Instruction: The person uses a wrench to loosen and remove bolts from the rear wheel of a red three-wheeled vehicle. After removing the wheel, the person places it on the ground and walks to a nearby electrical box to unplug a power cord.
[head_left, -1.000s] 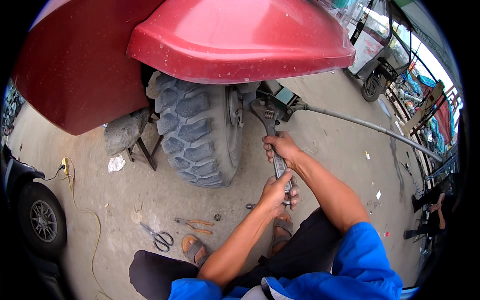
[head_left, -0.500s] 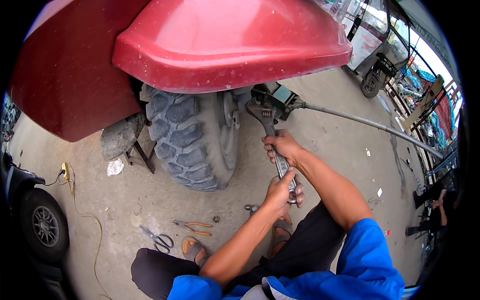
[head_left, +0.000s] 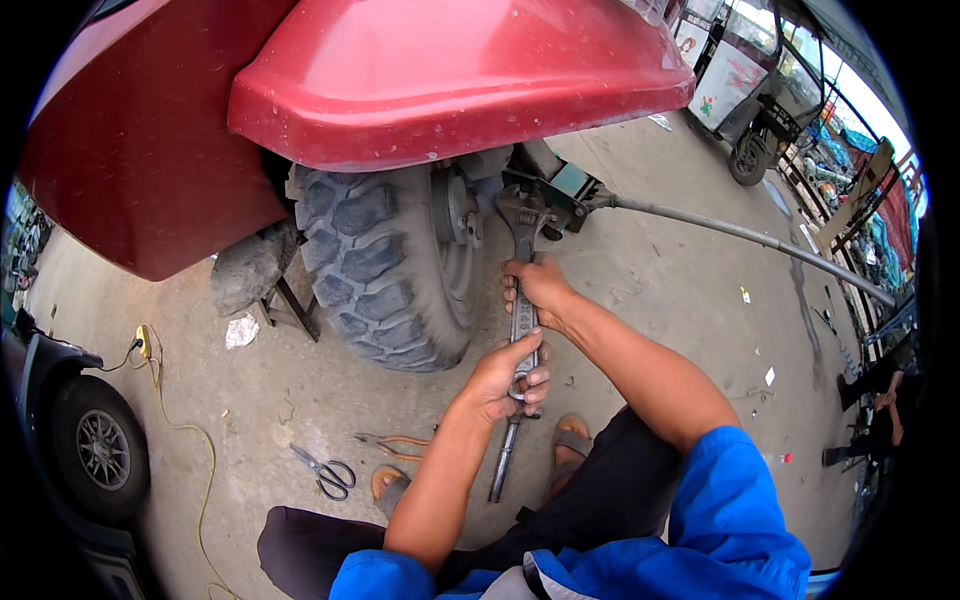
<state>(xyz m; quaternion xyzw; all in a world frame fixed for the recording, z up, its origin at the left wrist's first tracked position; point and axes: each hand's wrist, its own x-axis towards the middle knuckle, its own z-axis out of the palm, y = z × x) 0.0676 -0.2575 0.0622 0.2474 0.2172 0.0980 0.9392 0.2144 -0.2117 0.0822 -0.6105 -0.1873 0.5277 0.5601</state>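
Our L hand (head_left: pixel 508 376) & R hand (head_left: pixel 538 286) grip the wrench (head_left: pixel 523 318) right of the tyre (head_left: pixel 375 270); w/ weak hold, it might slip.

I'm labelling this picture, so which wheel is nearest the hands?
The big wheel under the red fender; the spoked wheel at far left and small wheel at upper right sit farther off.

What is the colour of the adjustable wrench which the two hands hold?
The adjustable wrench is dull metallic grey, best seen in the head view.
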